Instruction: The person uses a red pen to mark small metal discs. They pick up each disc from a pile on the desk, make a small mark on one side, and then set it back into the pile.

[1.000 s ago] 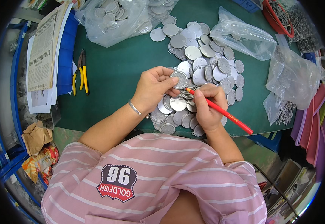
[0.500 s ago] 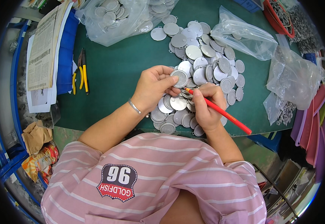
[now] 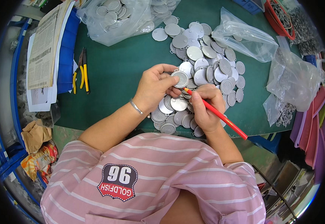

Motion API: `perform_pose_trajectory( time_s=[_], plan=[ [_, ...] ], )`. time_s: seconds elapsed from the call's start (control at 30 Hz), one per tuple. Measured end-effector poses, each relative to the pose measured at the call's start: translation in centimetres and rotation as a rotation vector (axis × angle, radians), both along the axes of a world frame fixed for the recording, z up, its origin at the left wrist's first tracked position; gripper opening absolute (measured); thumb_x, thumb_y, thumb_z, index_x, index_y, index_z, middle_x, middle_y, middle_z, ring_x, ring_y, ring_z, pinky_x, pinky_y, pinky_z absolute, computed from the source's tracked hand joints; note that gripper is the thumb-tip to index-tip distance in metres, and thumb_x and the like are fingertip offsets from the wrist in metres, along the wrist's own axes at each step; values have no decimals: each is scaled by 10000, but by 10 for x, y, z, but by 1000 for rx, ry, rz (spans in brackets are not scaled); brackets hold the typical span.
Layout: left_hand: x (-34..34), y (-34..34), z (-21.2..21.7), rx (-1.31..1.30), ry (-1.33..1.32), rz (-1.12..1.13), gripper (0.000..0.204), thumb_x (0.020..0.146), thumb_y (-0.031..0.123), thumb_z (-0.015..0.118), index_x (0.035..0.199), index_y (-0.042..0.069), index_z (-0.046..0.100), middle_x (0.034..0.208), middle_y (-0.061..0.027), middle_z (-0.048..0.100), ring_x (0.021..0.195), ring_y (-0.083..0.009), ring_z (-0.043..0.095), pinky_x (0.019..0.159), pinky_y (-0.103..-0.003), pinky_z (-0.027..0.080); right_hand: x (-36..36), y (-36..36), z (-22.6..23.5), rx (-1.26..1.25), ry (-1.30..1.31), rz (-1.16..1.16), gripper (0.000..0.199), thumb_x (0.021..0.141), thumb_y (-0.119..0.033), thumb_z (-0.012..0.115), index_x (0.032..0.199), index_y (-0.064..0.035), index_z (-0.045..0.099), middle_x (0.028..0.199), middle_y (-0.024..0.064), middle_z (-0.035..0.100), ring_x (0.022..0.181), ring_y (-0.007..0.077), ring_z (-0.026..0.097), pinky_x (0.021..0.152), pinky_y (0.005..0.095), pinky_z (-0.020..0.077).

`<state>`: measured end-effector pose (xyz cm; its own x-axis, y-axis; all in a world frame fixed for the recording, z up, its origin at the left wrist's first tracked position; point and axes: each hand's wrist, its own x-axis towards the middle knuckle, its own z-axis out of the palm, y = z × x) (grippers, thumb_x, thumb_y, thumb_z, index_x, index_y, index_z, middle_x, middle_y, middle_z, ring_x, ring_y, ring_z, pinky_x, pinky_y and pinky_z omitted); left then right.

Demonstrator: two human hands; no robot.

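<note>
Green-topped table (image 3: 110, 71); greenish floor (image 3: 67, 137) below; blue-framed shelving (image 3: 16, 80) along the left.

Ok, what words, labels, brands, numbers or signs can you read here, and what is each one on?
Wording located, not copied:
Shirt badge: upside-down white number on dark, white lettering on red; legible.
Newspaper: dense print, too small.
Red pencil-shaped tool in the right hand: yellowish marking, too small.
Blue bin at the top edge: marking, blurred.
Metal disc in the left hand: none readable.
</note>
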<state>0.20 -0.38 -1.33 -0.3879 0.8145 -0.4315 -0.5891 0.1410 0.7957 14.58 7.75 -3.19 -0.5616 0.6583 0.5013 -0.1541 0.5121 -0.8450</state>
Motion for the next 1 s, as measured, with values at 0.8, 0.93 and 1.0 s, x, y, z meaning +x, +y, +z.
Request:
perform_pose_trajectory(
  time_s=[0.8,0.93,1.0],
  plan=[
    [3,1,-5,3,16,33,217,872,124,507,1019,-36,496,787,-89,598,631,-124,602,543,-229,521,-2,0,2,68,-7,28,186,706,44,631,732,-52,474,652,67,553,534,185,482,536,289,351],
    [4,0,-6,34,10,51,203,897,158,477,986,-22,512,822,-84,588,663,-126,602,560,-227,532,-3,0,2,79,3,24,186,701,47,628,725,-51,471,644,69,553,525,187,478,536,289,352],
    [4,0,-6,37,13,58,203,895,155,480,982,-25,514,824,-85,591,667,-127,604,562,-227,534,-2,-1,1,67,18,16,183,700,48,623,722,-49,470,640,70,552,523,186,477,535,288,352]
  ],
)
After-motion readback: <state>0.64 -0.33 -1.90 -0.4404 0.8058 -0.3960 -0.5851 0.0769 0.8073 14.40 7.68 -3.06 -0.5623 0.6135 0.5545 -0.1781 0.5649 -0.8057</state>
